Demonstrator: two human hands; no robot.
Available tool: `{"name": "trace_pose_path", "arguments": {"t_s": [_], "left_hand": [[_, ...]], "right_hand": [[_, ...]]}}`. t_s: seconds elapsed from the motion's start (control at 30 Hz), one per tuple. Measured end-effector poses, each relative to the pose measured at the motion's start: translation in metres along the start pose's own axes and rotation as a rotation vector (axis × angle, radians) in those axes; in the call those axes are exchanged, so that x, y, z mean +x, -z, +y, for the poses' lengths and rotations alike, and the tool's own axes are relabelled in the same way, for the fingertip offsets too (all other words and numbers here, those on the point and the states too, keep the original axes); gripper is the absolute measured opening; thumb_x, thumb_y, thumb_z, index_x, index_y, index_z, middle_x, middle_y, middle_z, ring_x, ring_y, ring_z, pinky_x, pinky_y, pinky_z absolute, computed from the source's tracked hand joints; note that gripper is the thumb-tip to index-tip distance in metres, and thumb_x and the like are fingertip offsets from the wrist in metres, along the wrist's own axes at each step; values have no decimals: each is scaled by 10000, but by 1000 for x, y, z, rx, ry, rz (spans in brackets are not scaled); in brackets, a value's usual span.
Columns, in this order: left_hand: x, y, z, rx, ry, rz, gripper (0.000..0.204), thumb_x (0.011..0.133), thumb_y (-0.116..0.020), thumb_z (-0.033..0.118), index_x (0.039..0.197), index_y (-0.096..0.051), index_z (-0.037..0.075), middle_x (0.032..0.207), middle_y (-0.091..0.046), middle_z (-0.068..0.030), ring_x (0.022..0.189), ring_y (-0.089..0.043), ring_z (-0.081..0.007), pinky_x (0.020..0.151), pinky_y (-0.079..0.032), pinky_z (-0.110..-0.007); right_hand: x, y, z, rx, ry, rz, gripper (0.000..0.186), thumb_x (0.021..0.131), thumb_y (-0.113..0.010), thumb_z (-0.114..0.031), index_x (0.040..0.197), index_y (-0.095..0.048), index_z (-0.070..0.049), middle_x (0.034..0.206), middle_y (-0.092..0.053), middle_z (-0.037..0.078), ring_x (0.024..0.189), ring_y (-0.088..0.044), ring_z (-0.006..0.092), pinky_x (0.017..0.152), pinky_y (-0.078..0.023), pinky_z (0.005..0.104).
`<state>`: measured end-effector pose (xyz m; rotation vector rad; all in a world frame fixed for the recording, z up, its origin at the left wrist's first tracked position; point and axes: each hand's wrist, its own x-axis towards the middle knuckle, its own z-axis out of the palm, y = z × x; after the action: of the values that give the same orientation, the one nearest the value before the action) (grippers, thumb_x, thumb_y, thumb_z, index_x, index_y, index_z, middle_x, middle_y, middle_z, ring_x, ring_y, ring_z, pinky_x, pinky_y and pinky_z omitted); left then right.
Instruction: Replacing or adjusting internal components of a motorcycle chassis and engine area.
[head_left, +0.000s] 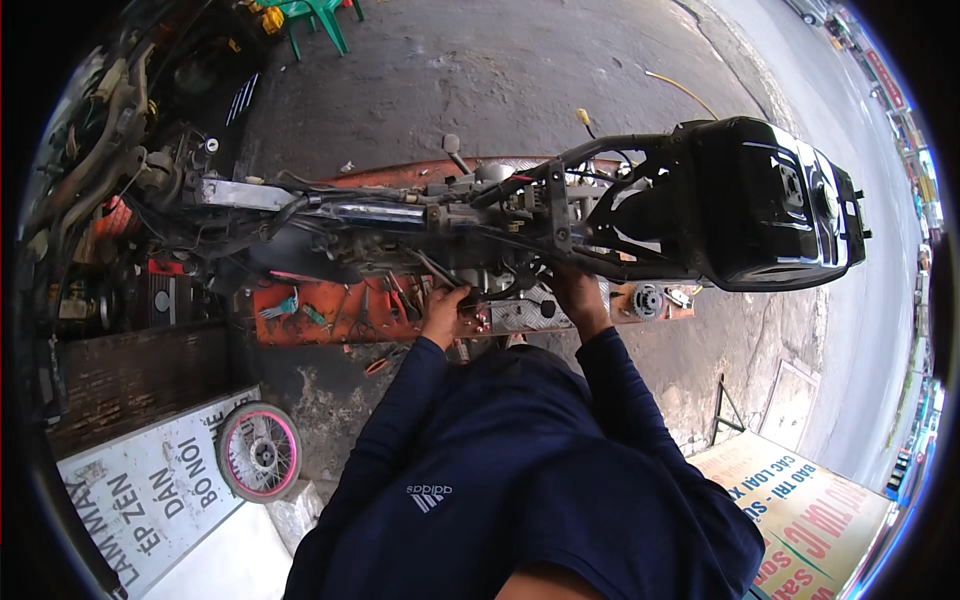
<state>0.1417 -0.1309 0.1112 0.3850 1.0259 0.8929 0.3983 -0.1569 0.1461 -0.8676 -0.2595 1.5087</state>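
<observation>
A stripped motorbike frame (420, 215) lies across an orange lift platform (320, 310), with its black rear body (775, 205) at the right. My left hand (445, 310) is by the engine's near side, fingers curled near small parts; whether it holds a tool cannot be told. My right hand (575, 290) reaches up under the frame tubes, and its fingers are hidden behind them. Both arms wear dark blue sleeves.
Loose hand tools (290, 305) lie on the orange platform at the left. A small wheel with a pink rim (260, 452) leans on a white signboard (150, 490) at lower left. Another signboard (810, 510) lies at lower right. Green plastic chair legs (320, 20) stand beyond the bike.
</observation>
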Motion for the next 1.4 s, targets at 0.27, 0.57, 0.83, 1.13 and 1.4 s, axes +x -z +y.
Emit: {"name": "trace_pose_path", "arguments": {"t_s": [0.27, 0.57, 0.83, 1.13, 1.4], "left_hand": [[-24, 11, -23, 266, 33, -61, 238, 873, -706, 106, 1039, -643, -52, 992, -685, -131, 813, -696, -243, 637, -592, -354], [-18, 38, -2, -354, 10, 55, 236, 907, -686, 252, 1091, -647, 108, 1028, -682, -37, 975, -633, -182, 792, -513, -368], [-34, 158, -71, 724, 245, -43, 141, 902, -684, 177, 978, -700, 59, 800, -683, -12, 785, -647, -105, 645, -494, -287], [-47, 305, -166, 1821, 495, -83, 261, 854, -673, 236, 981, -710, 10, 903, -708, -170, 861, -679, -297, 765, -521, -432], [-39, 295, -121, 1354, 483, -705, 205, 862, -680, 183, 972, -696, 10, 739, -674, -47, 723, -636, -155, 703, -494, -325]], "right_hand": [[9, 7, 4, -109, 23, -105, 313, 959, -600, -201, 1260, -565, -127, 1212, -607, 43, 1159, -559, 187, 958, -449, 423], [0, 21, 14, -357, 143, -128, 316, 956, -612, -197, 1256, -564, -109, 1213, -605, 63, 1131, -588, 192, 899, -492, 396], [-110, 75, 54, -1129, -216, -275, 152, 904, -614, -111, 931, -685, 21, 811, -688, 76, 779, -667, 154, 674, -526, 309], [-141, 282, 254, -1738, -475, -838, 266, 884, -648, -258, 963, -701, -10, 940, -694, 208, 881, -672, 374, 777, -527, 448], [-118, 269, 200, -1445, -649, -688, 304, 887, -697, -265, 1001, -676, 16, 867, -706, 145, 795, -671, 228, 736, -509, 349]]}}
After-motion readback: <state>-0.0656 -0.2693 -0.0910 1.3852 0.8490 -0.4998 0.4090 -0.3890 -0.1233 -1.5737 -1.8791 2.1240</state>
